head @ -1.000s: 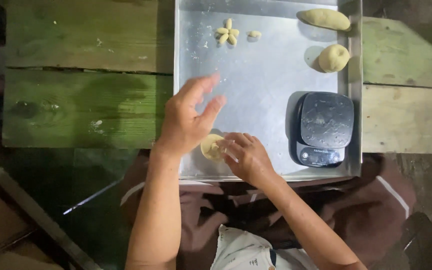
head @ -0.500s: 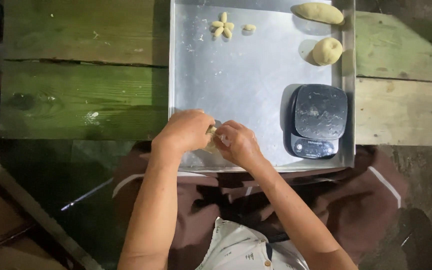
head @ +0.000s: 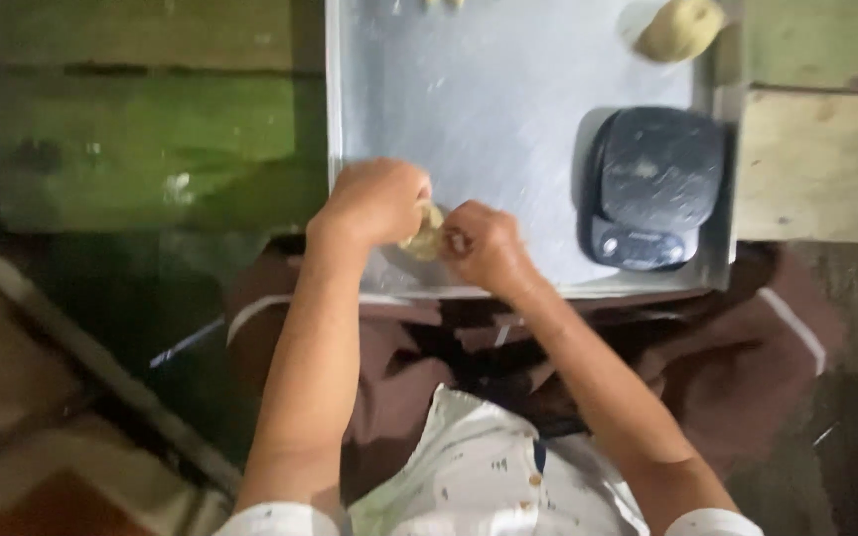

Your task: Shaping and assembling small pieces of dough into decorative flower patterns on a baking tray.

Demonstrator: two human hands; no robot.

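At near edge of tray [head: 369,89], both hands meet over a small dough piece [head: 424,238]: left hand [head: 374,199] curled on it from the left, right hand [head: 479,243] pinching it from the right. Scale [head: 652,189] sits on tray's right side, dough ball [head: 680,28] far right corner. Tray on green wood counter [head: 151,149].

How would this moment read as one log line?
left hand: on dough piece | right hand: on dough piece | surface: metal tray | nearby: scale
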